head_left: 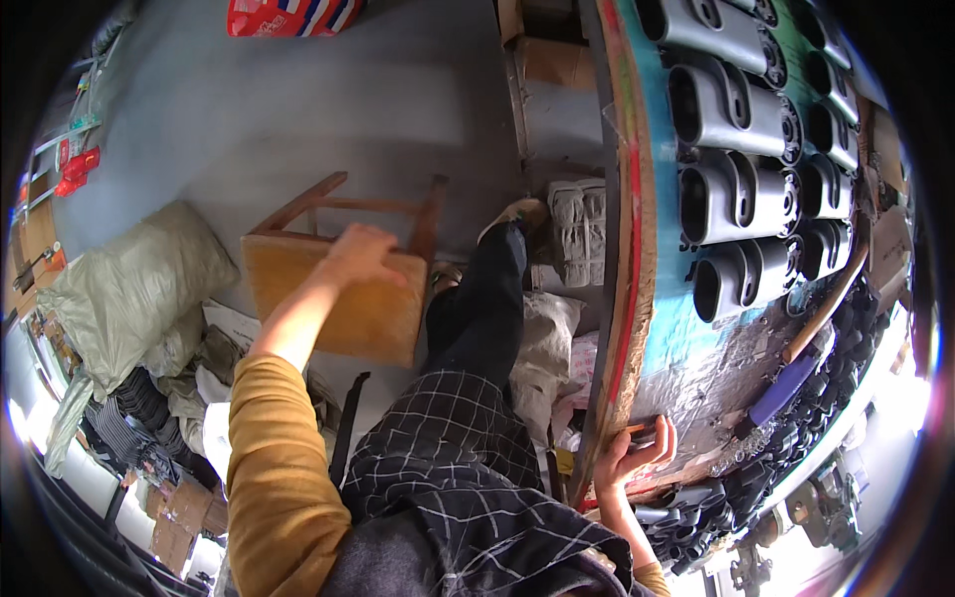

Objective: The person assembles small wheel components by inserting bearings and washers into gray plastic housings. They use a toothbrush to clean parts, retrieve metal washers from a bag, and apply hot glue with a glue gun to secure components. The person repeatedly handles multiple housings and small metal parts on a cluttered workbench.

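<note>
My left hand [360,256], in a mustard sleeve, is closed over the far edge of a wooden stool [343,308]. The stool's yellowish seat faces up toward me, and its legs and a crossbar show beyond the far edge. On the right, my right hand [637,456] rests at the near edge of a workbench [629,289], fingers curled around a thin orange-brown stick [639,429]. Most of that stick is hidden by the fingers. Grey metal housings [741,199] stand in rows on the bench, ahead of my right hand.
A purple-handled tool [776,398] and a wooden handle [831,298] lie on the bench beside many black parts [846,368]. Pale sacks [139,284] fill the left side. Wrapped bundles [575,234] sit under the bench. A red bag [288,15] lies on the far floor.
</note>
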